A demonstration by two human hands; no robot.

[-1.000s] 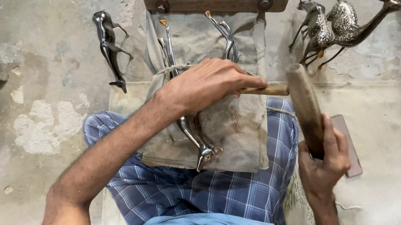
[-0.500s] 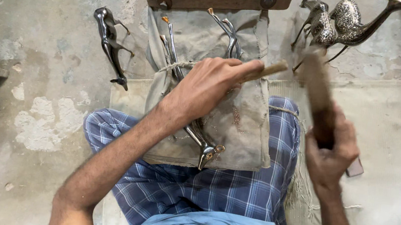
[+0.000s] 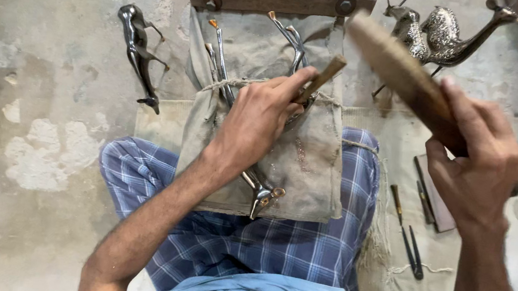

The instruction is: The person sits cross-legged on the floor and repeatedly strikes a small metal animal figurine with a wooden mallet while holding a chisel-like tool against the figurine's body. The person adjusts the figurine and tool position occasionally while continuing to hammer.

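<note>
The grey cloth pad (image 3: 283, 161) lies over the person's lap, a metal deer figure (image 3: 257, 100) tied on it. At two o'clock the wooden mallet (image 3: 401, 77) now stands raised, higher than a second ago, poised for another blow; the right hand (image 3: 475, 162) has its grip closed round it. The left hand (image 3: 262, 117) pinches a wooden-handled chisel (image 3: 320, 80) against the figure.

The grey concrete floor (image 3: 39, 219), stained and patched with pale blotches, carries everything. A dark metal animal figure (image 3: 138, 52) lies on it at the left. Two silvery deer figures (image 3: 440, 36) stand at the upper right. A beige cloth (image 3: 387, 268) spreads over the floor on the right, with slim chisels (image 3: 405, 228) and a flat stone (image 3: 436, 199) lying on it.
</note>
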